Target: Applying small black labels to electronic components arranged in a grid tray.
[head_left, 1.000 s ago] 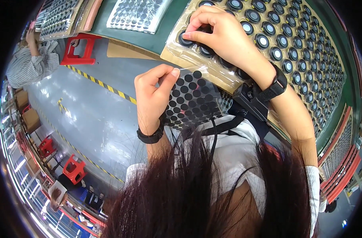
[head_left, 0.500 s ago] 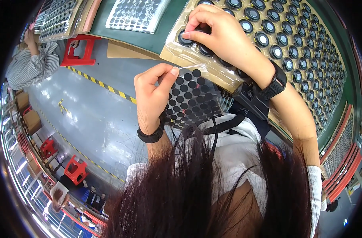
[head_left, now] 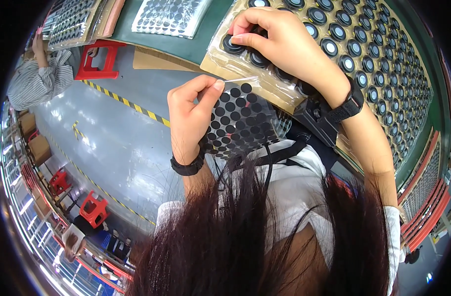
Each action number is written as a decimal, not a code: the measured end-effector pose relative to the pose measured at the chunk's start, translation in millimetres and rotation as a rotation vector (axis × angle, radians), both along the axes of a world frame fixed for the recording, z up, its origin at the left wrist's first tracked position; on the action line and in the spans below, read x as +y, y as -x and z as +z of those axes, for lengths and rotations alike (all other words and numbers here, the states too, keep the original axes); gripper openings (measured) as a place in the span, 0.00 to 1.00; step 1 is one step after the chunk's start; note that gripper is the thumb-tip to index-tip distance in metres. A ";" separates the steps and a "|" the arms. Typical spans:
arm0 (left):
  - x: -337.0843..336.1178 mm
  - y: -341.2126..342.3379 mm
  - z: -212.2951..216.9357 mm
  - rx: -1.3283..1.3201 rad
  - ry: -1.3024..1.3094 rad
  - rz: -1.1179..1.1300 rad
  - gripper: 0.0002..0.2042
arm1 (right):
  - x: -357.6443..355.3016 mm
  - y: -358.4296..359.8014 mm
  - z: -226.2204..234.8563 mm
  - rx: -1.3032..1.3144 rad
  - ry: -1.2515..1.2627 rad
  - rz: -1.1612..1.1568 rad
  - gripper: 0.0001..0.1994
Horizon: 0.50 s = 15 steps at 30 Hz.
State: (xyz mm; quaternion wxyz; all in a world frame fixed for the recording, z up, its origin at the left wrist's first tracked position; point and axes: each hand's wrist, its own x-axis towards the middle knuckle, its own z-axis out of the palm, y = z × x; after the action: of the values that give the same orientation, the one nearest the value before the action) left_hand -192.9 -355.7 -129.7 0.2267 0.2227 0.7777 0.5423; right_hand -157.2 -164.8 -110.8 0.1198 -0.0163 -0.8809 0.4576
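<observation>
My left hand pinches the upper corner of a clear sheet of round black stickers, which hangs down in front of me. My right hand is over the near left corner of a large tan tray. Its thumb and forefinger are closed together at a round black part; whether anything is between the fingertips is hidden. Many such parts sit in rows in the tray. Most show pale round centres, while those along the near edge look dark on top.
The tray lies on a green table, with another sticker sheet to its left. Further left are a red stool and a person in a striped top. A black box-shaped device hangs below my right wrist.
My right fingertips have shifted slightly on the corner part, moving a little right and up. The left hand has risen slightly with the sticker sheet in its pinch.
</observation>
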 end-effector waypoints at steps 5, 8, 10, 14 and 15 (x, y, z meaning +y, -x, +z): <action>-1.6 -0.5 -0.7 -0.003 0.012 0.004 0.06 | 0.7 0.6 4.1 -0.057 0.045 0.008 0.06; -1.9 -1.3 -0.5 0.002 0.022 0.007 0.06 | -1.0 -0.2 5.4 -0.121 0.105 -0.004 0.06; -1.9 -2.0 0.2 0.007 0.031 0.016 0.06 | -2.8 -2.4 2.1 -0.014 0.031 -0.008 0.06; -3.2 -2.0 1.9 0.021 0.034 0.015 0.06 | -1.1 -4.9 4.4 0.037 0.078 0.001 0.05; -2.5 -2.2 2.0 0.022 0.035 0.013 0.06 | 0.2 -5.5 5.2 0.036 0.121 0.005 0.05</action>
State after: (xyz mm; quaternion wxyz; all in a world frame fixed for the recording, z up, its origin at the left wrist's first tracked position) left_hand -190.8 -358.1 -127.7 0.2186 0.2194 0.7909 0.5278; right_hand -151.8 -164.6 -105.6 0.1334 -0.0132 -0.8494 0.5104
